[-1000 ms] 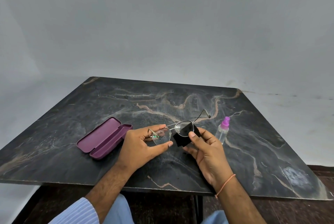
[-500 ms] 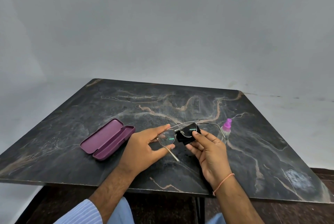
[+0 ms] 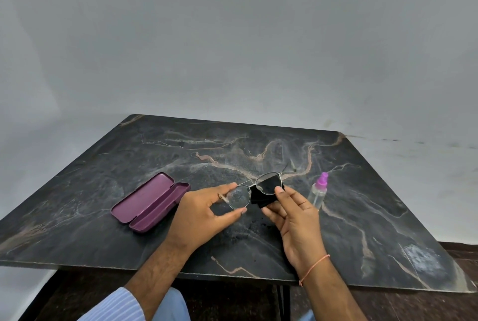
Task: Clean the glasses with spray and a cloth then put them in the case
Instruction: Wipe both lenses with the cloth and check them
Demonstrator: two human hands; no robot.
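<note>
Wiping the second lens

Left hand [image 3: 199,213] pinches glasses [image 3: 254,191]; right hand [image 3: 292,213] grips cloth [image 3: 261,197], now shifted behind the far lens; casing comes next.

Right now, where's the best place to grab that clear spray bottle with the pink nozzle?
Grip the clear spray bottle round its clear body, below the pink nozzle, coming from its right side. It stands upright on the table, and the right hand crowds its left.
</note>
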